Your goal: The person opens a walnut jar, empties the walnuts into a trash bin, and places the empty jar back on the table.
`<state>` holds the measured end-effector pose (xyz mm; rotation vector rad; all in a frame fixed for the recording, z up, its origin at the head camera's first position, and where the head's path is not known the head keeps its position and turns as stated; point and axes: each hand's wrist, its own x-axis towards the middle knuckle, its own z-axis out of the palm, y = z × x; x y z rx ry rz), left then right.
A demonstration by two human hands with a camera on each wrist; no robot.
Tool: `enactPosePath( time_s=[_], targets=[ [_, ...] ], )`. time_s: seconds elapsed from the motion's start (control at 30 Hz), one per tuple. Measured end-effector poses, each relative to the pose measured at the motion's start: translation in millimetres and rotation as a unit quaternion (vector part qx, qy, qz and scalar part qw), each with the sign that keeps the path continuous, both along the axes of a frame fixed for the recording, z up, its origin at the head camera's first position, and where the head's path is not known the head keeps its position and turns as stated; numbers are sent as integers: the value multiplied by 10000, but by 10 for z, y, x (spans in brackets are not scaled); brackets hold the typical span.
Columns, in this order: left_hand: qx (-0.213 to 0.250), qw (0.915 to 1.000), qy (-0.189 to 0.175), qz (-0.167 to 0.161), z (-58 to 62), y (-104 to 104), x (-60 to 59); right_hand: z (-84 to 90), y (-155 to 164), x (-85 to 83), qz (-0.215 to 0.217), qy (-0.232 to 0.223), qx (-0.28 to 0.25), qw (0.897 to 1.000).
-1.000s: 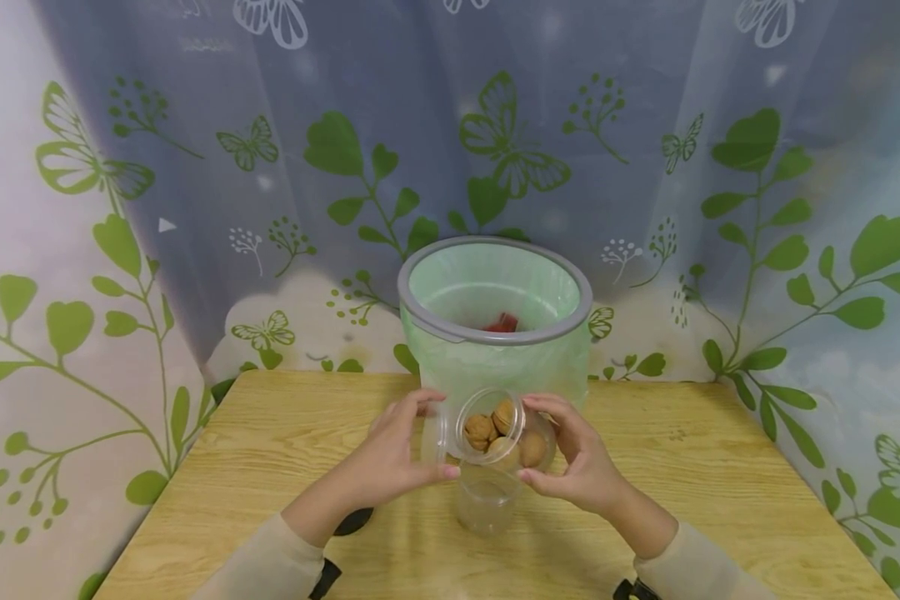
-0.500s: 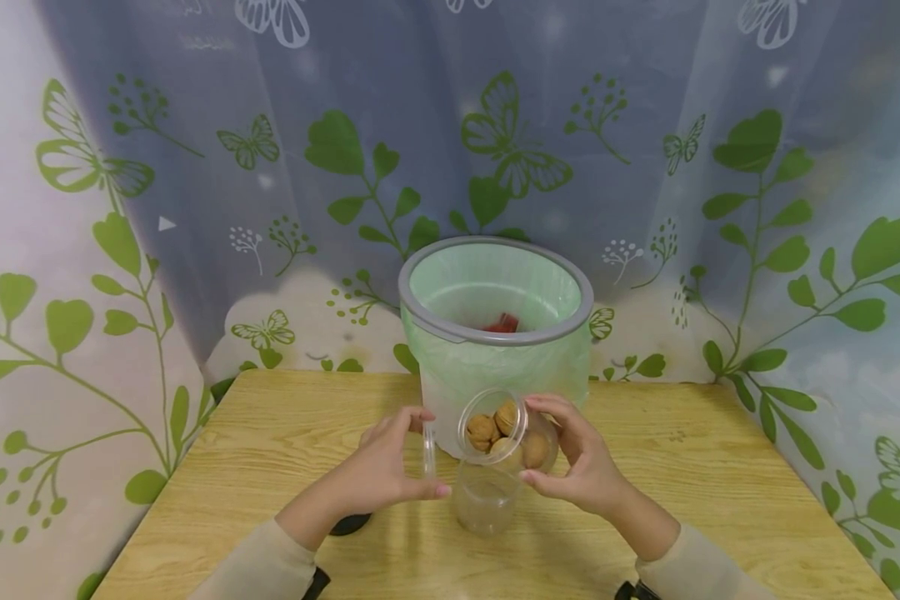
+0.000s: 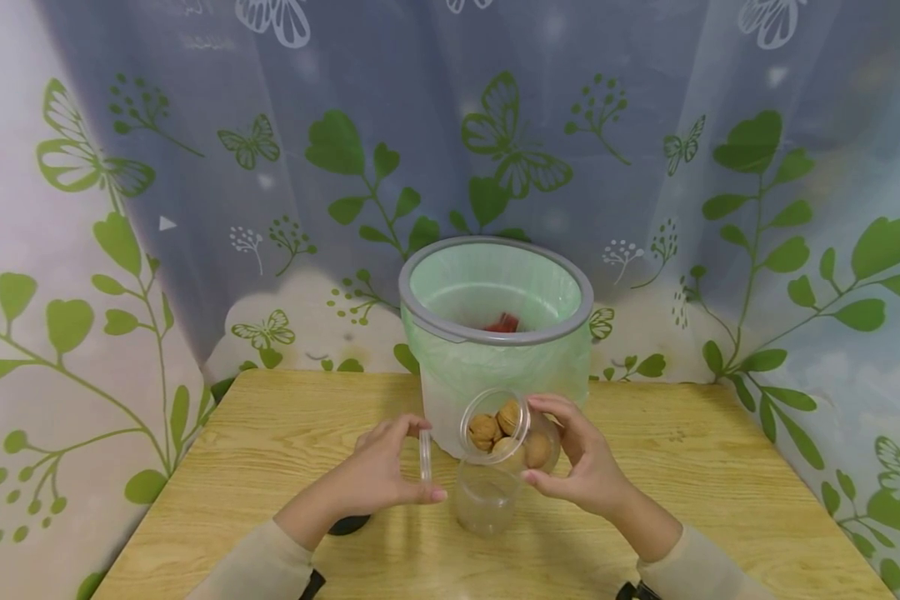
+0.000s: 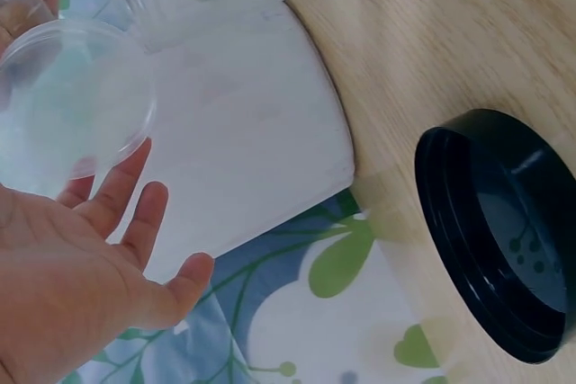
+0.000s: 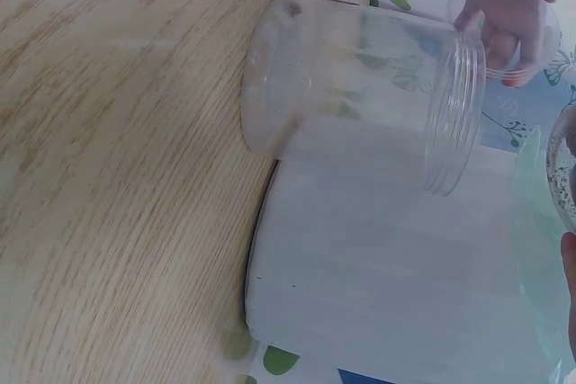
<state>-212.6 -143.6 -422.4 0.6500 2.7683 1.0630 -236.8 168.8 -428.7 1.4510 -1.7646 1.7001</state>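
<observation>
- At a wooden table [image 3: 682,475], a person's right hand [image 3: 581,462] grasps a small clear tub [image 3: 506,433] of walnuts [image 3: 495,427], fingers curled round its side, the tub tilted so its open mouth faces the camera.
- The tub is held above an open clear jar [image 3: 483,500] that stands upright on the table, just in front of the bin [image 3: 495,333].
- The left hand [image 3: 378,479] pinches a clear round lid [image 3: 424,454] between thumb and fingertips, holding it on edge just left of the tub and apart from it.
- In the left-wrist view the lid [image 4: 67,105] shows as a clear disc at the fingertips, the palm [image 4: 63,276] open below it.
- A black lid [image 4: 499,231] lies on the table near the left forearm, rim up in the wrist view; the head view shows only a dark sliver [image 3: 347,524] of it behind the arm.
- The grey-rimmed bin, lined with a pale green bag, stands at the table's far edge; something red [image 3: 501,322] lies inside, too hidden to identify.
- The right-wrist view shows the jar [image 5: 360,101] with a threaded mouth and nothing visible inside it, though the clear plastic makes that hard to confirm.
- A curtain [image 3: 195,167] printed with green leaves and butterflies hangs behind the table.
</observation>
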Motion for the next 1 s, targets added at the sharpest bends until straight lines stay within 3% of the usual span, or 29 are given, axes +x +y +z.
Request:
enactPosePath(
  time_s=[0.47,1.0],
  targets=[
    [-90,10000,-2,25,-70,-22,-13,22,6,3,27,62,-15,10000],
    [-191,9994,-254,-127,-335,-65,-132,1,27,9,-4,9,1,10000]
  ],
)
